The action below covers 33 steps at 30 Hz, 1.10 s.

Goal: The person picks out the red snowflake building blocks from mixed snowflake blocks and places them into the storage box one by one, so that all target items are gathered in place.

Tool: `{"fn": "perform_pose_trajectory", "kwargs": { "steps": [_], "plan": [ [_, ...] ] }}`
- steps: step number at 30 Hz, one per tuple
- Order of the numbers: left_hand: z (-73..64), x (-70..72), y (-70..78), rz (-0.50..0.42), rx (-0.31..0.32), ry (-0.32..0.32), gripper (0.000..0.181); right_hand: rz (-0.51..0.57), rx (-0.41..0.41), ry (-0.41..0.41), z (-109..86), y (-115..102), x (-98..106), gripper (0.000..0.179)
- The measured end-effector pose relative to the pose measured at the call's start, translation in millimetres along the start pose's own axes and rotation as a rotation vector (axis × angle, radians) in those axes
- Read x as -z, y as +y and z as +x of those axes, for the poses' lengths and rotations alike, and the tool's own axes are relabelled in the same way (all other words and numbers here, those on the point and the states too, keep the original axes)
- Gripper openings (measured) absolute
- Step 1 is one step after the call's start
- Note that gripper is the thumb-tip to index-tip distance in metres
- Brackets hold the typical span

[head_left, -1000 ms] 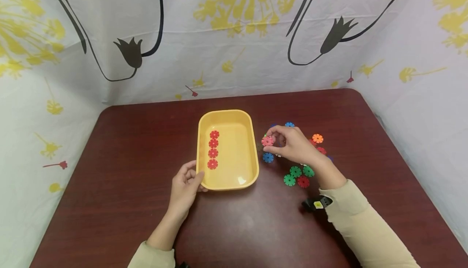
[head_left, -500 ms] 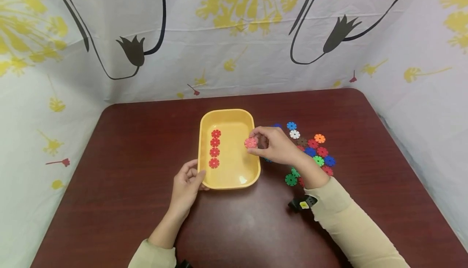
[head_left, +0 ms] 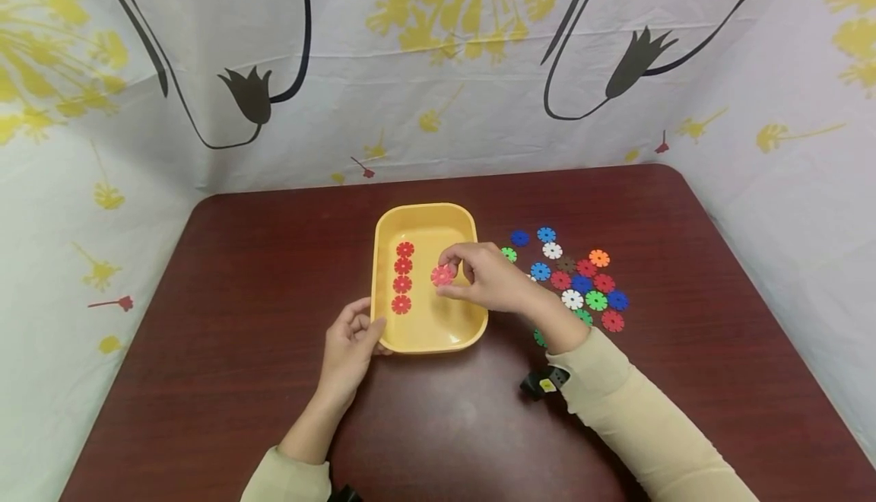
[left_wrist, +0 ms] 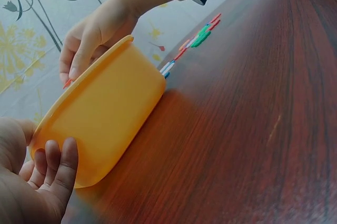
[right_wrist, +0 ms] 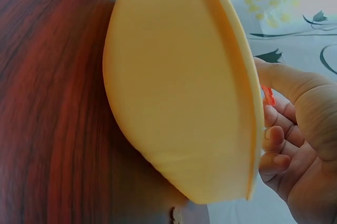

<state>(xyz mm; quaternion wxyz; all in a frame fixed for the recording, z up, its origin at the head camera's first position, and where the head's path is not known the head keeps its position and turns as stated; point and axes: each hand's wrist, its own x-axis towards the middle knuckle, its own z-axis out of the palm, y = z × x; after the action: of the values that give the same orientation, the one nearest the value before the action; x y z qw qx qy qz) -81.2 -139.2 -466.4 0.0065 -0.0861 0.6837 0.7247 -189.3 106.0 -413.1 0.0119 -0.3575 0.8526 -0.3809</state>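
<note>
A yellow tray [head_left: 427, 327] stands on the dark red table. My left hand [head_left: 350, 346] grips its near left corner, thumb at the rim and fingers against the outer wall, as the left wrist view shows. Between thumb and fingertips, my right hand [head_left: 489, 278] pinches a pinkish-red notched plastic disc [head_left: 441, 276] over the tray's middle. Several red notched discs [head_left: 402, 284] form a column along the tray's left side. In the right wrist view the tray wall [right_wrist: 179, 92] hides most of the pinched disc [right_wrist: 268, 95].
To the right of the tray lie several loose notched discs in red, blue, green, white, brown and orange, among them an orange disc [head_left: 599, 258] and a white disc [head_left: 572, 300]. My right forearm partly covers the nearest green ones. A patterned cloth [head_left: 438, 137] hangs behind the table.
My right hand has carried the pinkish-red disc leftward from the loose discs, across the tray's right rim, to above the tray's middle. My left hand keeps its hold on the corner.
</note>
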Motion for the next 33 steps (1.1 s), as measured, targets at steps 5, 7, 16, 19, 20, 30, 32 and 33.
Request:
{"fn": "perform_pose_trajectory", "kwargs": {
  "steps": [5, 7, 16, 19, 20, 30, 32, 33],
  "plan": [
    [-0.8, 0.3, 1.6, -0.007, 0.010, -0.004, 0.040, -0.009, 0.000, -0.029, 5.4, -3, -8, 0.032],
    [-1.0, 0.4, 1.6, -0.011, 0.009, -0.005, 0.040, -0.015, -0.001, -0.050, 7.6, -4, -11, 0.032],
    [0.4, -0.6, -0.7, -0.009, 0.005, -0.008, 0.040, -0.081, 0.009, -0.176, 16.6, -13, -28, 0.031],
    [0.4, -0.6, -0.5, -0.011, 0.008, -0.009, 0.039, -0.101, -0.013, -0.237, 19.7, -18, -33, 0.031],
    [0.3, -0.5, -0.1, -0.013, 0.008, -0.008, 0.039, -0.105, -0.023, -0.258, 20.8, -19, -35, 0.031],
    [-0.2, 0.2, 1.5, -0.020, 0.014, -0.007, 0.039, -0.209, -0.056, -0.435, 27.1, -25, -56, 0.022],
    [-0.5, 0.5, 1.3, -0.018, 0.016, -0.008, 0.039, -0.219, -0.050, -0.460, 27.4, -26, -59, 0.022],
    [-0.6, 0.6, 1.3, -0.015, 0.016, -0.009, 0.039, -0.224, -0.045, -0.470, 27.5, -26, -61, 0.021]
  ]
}}
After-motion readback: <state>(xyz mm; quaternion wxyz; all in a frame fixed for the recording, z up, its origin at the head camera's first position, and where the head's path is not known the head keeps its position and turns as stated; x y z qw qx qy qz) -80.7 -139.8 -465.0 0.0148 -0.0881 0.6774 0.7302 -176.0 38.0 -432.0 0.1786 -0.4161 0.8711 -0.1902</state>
